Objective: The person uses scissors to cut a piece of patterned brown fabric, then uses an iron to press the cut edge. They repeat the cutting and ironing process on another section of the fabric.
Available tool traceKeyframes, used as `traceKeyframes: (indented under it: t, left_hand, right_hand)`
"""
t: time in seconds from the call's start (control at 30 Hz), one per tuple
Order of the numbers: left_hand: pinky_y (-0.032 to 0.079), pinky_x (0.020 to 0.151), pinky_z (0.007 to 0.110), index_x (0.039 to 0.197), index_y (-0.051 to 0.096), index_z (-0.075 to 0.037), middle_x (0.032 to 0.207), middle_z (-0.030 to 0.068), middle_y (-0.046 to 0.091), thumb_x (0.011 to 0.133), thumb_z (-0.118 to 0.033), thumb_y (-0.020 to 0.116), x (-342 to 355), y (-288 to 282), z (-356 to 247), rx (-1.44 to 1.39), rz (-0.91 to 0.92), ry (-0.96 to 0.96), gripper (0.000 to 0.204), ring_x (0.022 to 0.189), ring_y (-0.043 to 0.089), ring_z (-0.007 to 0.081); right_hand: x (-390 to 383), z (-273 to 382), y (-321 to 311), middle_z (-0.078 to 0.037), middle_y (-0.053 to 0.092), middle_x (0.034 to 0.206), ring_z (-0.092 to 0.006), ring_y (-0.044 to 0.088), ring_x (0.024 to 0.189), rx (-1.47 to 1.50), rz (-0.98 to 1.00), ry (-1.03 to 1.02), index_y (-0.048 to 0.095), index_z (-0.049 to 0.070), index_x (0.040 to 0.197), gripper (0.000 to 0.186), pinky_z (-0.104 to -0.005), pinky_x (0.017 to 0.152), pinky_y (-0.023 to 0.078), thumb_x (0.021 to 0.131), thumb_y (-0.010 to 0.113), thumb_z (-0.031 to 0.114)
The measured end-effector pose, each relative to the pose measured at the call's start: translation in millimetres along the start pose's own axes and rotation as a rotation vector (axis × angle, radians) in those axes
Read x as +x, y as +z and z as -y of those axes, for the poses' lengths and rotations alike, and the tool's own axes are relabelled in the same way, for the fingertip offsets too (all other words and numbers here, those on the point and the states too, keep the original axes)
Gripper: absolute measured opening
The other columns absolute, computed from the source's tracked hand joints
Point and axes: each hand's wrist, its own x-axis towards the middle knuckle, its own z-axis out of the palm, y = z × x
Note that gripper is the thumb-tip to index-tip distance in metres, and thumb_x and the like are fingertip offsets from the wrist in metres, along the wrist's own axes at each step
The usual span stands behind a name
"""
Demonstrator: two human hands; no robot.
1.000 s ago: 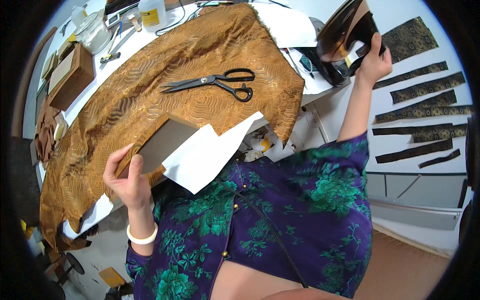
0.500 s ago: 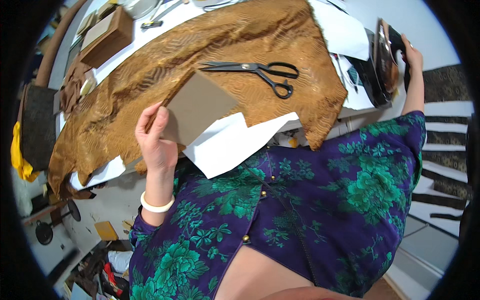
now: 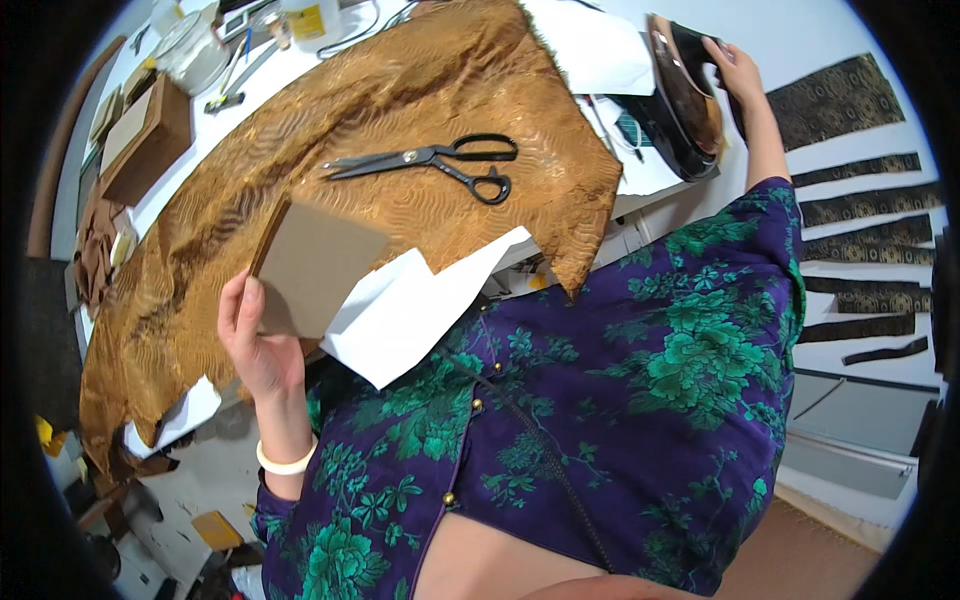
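Note:
At the left of centre, my left hand (image 3: 262, 335) grips a flat taupe panel (image 3: 325, 262) with a brown edge by its left side, thumb on its face. A cut sheet of white paper (image 3: 425, 310) lies beside the panel's lower right edge; whether my hand touches it is hidden. Out at the upper right, my right hand (image 3: 738, 72) is wrapped round the dark handle of a clothes iron (image 3: 690, 95) with a shiny brown body. Between my hands, black-handled shears (image 3: 430, 160) lie nearly closed on a large patterned brown leather hide (image 3: 450, 90).
A wooden block (image 3: 150, 150) stands at the far left, near a cutter knife (image 3: 225, 102), a glass jar (image 3: 190, 55) and a white bottle (image 3: 312, 22). White paper (image 3: 600, 50) lies beside the iron. Dark patterned strips (image 3: 865, 210) are spread on a white surface at right.
The whole view has swung rightward, so the table's things appear farther left. The iron has tilted and shows more of its side. Both hands keep their holds.

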Motion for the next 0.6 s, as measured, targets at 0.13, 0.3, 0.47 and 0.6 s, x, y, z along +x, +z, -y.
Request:
traceKeyframes:
  t: [0.13,0.3,0.47,0.6]
  left_hand:
    - [0.051,0.088,0.030,0.118,0.066,0.001,0.107,0.0062,0.068,0.091,-0.006,0.070,-9.1,-5.9,8.0,-0.014,-0.012,0.022,0.029,0.099,0.065,0.0147]
    - [0.056,0.084,0.028,0.110,0.071,0.001,0.102,0.0087,0.072,0.085,0.000,0.077,-25.1,8.5,11.3,-0.076,0.186,-0.034,0.026,0.091,0.069,0.0145]
    - [0.056,0.085,0.029,0.110,0.070,0.003,0.102,0.0081,0.073,0.086,0.001,0.078,-45.6,25.4,22.2,-0.301,0.242,-0.171,0.025,0.093,0.069,0.0136]
    - [0.053,0.097,0.037,0.120,0.064,0.000,0.118,0.0150,0.070,0.089,-0.005,0.077,-48.4,5.7,27.2,-0.112,0.283,-0.181,0.034,0.110,0.067,0.0213]
  right_hand:
    - [-29.4,23.1,-19.8,-0.014,0.067,0.107,-0.0241,0.065,0.094,-0.401,-0.130,-0.117,0.067,0.001,0.122,0.063,-0.0364,0.086,0.051,0.094,0.065,0.057]
    - [-189.4,186.6,19.3,-0.018,0.063,0.131,-0.0282,0.061,0.120,0.267,-0.169,-0.397,0.057,0.000,0.138,0.067,-0.0395,0.104,0.047,0.091,0.070,0.046]
    - [-402.9,320.2,137.2,-0.010,0.060,0.131,-0.0200,0.057,0.124,1.402,0.771,-0.129,0.051,-0.001,0.139,0.079,-0.0372,0.102,0.047,0.075,0.088,0.028]
    - [-438.9,334.3,165.5,-0.007,0.067,0.115,-0.0138,0.062,0.104,1.525,0.528,0.068,0.062,0.000,0.121,0.037,-0.0289,0.091,0.049,0.087,0.076,0.003]
